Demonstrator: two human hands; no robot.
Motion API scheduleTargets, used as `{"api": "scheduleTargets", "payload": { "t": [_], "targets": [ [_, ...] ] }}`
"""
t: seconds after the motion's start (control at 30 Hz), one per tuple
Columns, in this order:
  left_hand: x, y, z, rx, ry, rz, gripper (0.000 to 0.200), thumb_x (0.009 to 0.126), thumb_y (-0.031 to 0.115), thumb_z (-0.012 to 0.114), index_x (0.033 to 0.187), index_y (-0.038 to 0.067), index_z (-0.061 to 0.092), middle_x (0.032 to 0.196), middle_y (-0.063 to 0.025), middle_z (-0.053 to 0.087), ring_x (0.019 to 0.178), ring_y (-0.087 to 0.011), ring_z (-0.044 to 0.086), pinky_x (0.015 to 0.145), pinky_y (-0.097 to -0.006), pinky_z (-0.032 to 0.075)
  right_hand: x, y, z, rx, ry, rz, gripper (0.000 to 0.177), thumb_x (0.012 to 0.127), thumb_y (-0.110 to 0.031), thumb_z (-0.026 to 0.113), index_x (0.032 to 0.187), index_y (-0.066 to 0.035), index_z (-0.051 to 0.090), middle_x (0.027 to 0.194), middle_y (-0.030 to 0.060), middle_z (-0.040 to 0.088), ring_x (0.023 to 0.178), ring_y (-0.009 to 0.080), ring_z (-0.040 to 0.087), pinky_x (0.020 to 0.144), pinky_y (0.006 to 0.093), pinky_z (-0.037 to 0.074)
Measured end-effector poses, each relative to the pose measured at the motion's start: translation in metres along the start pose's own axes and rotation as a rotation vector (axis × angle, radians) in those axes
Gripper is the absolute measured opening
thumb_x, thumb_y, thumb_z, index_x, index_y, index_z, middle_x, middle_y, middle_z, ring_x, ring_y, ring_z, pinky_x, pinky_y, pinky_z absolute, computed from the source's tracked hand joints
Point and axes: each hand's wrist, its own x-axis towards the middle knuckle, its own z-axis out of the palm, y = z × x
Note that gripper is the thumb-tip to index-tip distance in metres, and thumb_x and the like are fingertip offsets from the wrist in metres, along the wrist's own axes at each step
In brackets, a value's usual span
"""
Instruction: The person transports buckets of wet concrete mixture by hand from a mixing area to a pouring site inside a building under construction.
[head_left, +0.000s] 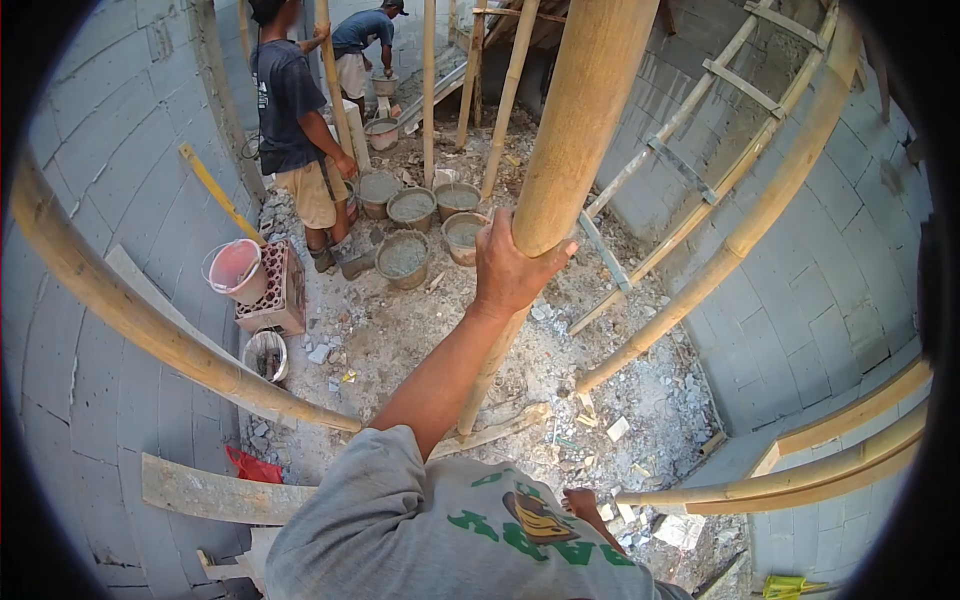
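My left hand (pixel 522 268) is closed around a thick upright bamboo pole (pixel 575 130). Its thumb lies across the right side of the pole, and the forearm reaches up from a grey T-shirt sleeve. Below the hand, the pole runs down towards the rubble floor. My right hand does not show. Past the shirt's lower edge is a small bit of bare limb (pixel 585 508), apparently a foot, partly hidden. Beyond my left hand stand several buckets of wet grey mortar (pixel 404 258).
Two people work at the back left; the nearer one (pixel 290 110) touches another pole. A pink bucket (pixel 238 270) sits on a crate (pixel 280 295). A wooden ladder (pixel 690 170) leans at the right. Bamboo poles (pixel 170 310) slant along both block walls. Debris (pixel 640 400) litters the floor.
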Motion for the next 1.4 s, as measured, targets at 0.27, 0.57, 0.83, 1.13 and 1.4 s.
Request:
{"api": "scheduleTargets", "payload": {
  "t": [0.27, 0.57, 0.83, 1.13, 1.4],
  "targets": [
    [0.001, 0.001, 0.0, -0.045, -0.014, -0.005, 0.061, 0.059, 0.039, 0.072, 0.096, 0.002, 0.04, 0.086, -0.0175, 0.048, 0.085, -0.0308, 0.045, 0.073, -0.0452, 0.037, -0.004, 0.006, -0.003, 0.043, 0.02, -0.015, 0.022, 0.076, -0.021, 0.051, 0.072, 0.001, 0.056, 0.064, 0.0092, 0.058, 0.054, 0.0185, 0.057, 0.049, 0.0305, 0.046],
    [0.002, -0.004, 0.003, 0.048, 0.09, 0.119, 0.056, 0.06, 0.042, 0.07, 0.087, 0.002, 0.042, 0.075, -0.0148, 0.054, 0.072, -0.0279, 0.055, 0.065, -0.0375, 0.043, -0.008, 0.0, -0.001, 0.11, 0.049, -0.003, 0.019, 0.074, -0.017, 0.054, 0.072, 0.002, 0.056, 0.066, 0.0099, 0.059, 0.055, 0.0202, 0.057, 0.05, 0.0318, 0.047],
    [0.001, -0.004, 0.004, 0.054, 0.098, 0.129, 0.055, 0.06, 0.04, 0.071, 0.087, 0.001, 0.042, 0.076, -0.015, 0.055, 0.072, -0.0283, 0.055, 0.065, -0.0381, 0.042, 0.0, 0.015, 0.0, -0.051, -0.02, -0.184, 0.02, 0.074, -0.017, 0.053, 0.075, 0.002, 0.057, 0.068, 0.0105, 0.059, 0.056, 0.0204, 0.057, 0.05, 0.0321, 0.046],
    [0.001, -0.006, 0.004, 0.082, 0.098, 0.12, 0.055, 0.061, 0.041, 0.07, 0.086, 0.001, 0.042, 0.075, -0.0146, 0.056, 0.071, -0.0275, 0.057, 0.064, -0.0371, 0.044, -0.002, 0.01, 0.002, -0.19, -0.043, -0.126, 0.021, 0.078, -0.017, 0.044, 0.08, -0.002, 0.058, 0.073, 0.0115, 0.061, 0.062, 0.0207, 0.059, 0.055, 0.0327, 0.048],
    [0.001, -0.004, 0.004, 0.075, 0.099, 0.126, 0.055, 0.061, 0.041, 0.07, 0.087, 0.002, 0.042, 0.075, -0.0145, 0.056, 0.071, -0.0274, 0.057, 0.065, -0.0368, 0.043, 0.008, 0.017, 0.008, -0.06, -0.005, -0.131, 0.023, 0.077, -0.019, 0.048, 0.076, 0.002, 0.056, 0.071, 0.012, 0.06, 0.058, 0.0218, 0.057, 0.054, 0.0328, 0.047]
  ]
}}
